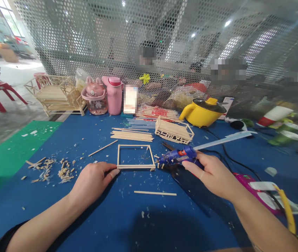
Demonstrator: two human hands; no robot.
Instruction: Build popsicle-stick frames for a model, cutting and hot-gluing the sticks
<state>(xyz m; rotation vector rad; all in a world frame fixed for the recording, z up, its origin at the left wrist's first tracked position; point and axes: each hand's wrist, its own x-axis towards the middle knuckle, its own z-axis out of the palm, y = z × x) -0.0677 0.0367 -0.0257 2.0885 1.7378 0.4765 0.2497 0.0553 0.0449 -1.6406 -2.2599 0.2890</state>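
My left hand point(96, 175) pinches the near left corner of a small rectangular frame of wooden sticks point(135, 166), which lies on the blue table point(91, 217). In my right hand point(212, 171) is a blue hot glue gun point(174, 156) with a long clear glue stick point(217, 140) jutting from its back. The gun's nozzle points left, close to the frame's near right corner; whether it touches I cannot tell. A loose stick point(155, 193) lies nearer to me, and another stick point(103, 148) rests at the frame's upper left.
Wood scraps point(66, 170) litter the left side. Behind the frame lie a row of sticks point(132, 135) and a small wooden model point(174, 130). A pink bottle point(114, 96), a yellow pot point(204, 112) and a larger stick model point(56, 92) stand farther back. Black cables point(233, 159) run at right.
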